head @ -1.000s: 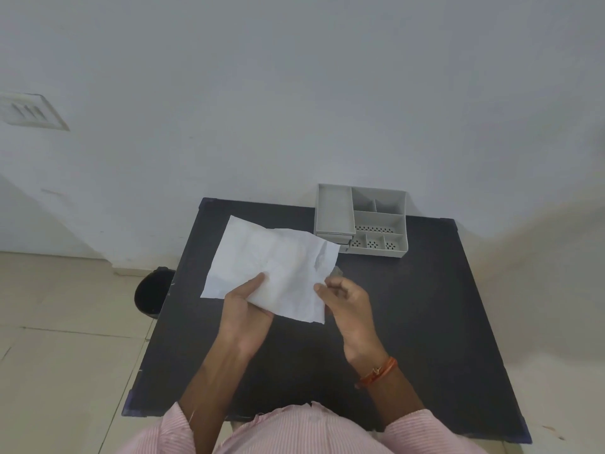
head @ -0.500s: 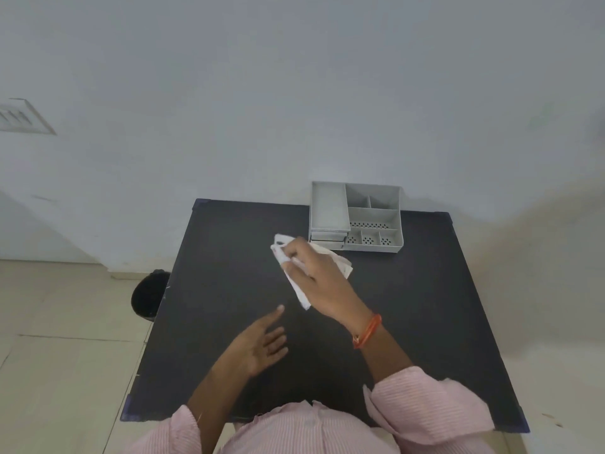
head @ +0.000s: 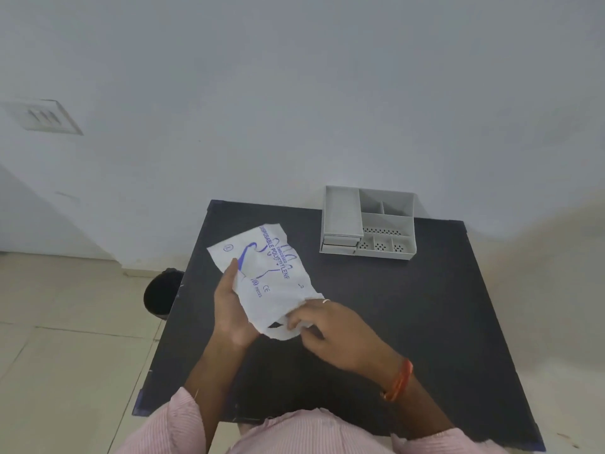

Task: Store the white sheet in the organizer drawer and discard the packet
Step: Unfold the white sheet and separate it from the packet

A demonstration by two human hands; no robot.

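Head view: packet [head: 265, 276] between left hand [head: 230, 309] and right hand [head: 330, 332], both gripping it

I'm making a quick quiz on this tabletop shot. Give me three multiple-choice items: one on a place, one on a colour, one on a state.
1. Where does the organizer stand?
A. far edge of the table, by the wall
B. on the floor
C. at the person's lap

2. What colour is the print on the packet?
A. red
B. blue
C. green

3. How is the packet held?
A. lying untouched
B. by one hand
C. by both the left hand and the right hand

Answers: 1 A, it sits against the wall; 2 B, blue lettering shows; 3 C, each hand grips an edge.
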